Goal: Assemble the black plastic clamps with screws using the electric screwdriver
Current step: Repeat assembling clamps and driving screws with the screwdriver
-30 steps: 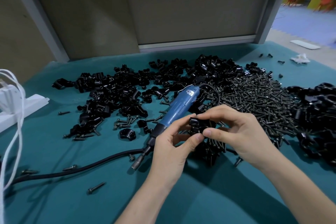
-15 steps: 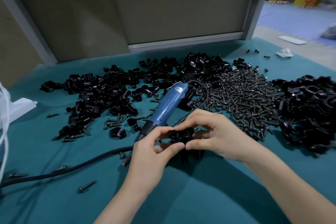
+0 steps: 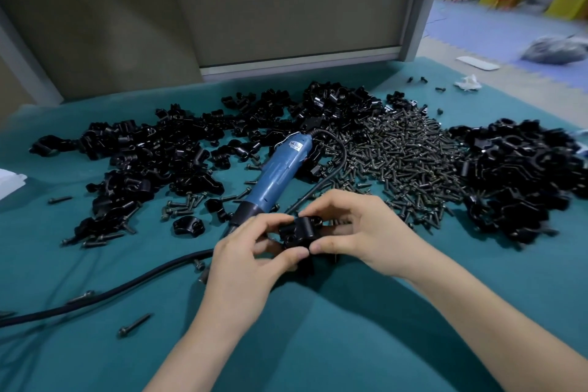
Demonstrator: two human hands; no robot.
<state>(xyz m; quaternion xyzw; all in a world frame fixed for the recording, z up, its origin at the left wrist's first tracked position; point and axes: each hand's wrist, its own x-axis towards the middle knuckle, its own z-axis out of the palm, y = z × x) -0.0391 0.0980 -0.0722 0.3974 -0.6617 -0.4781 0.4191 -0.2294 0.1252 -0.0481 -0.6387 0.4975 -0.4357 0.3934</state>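
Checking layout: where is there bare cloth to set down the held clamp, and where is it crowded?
Bare cloth lies nearest the person, between and beside the forearms, this side of the cable, with one stray screw on its left. Crowded: the middle band, left clamp pile, screwdriver, screw pile, right clamp pile. The left hand and right hand pinch the clamp.

The electric screwdriver (image 3: 276, 175) lies on the surface (image 3: 318, 344), tip toward the person, with a spread of clamp parts (image 3: 143, 162) to its left and behind it, the heap of screws (image 3: 397, 165) just to its right, and another clamp heap (image 3: 521, 178) beyond the screws, farther right. Just in front of its tip, the left hand (image 3: 248, 261) and right hand (image 3: 366, 232) hold one clamp (image 3: 297, 232) between their fingers (image 3: 331, 247). Its cable (image 3: 127, 286) loops round its right side and runs off front-left, a lone screw (image 3: 135, 325) lying nearer the person than that.
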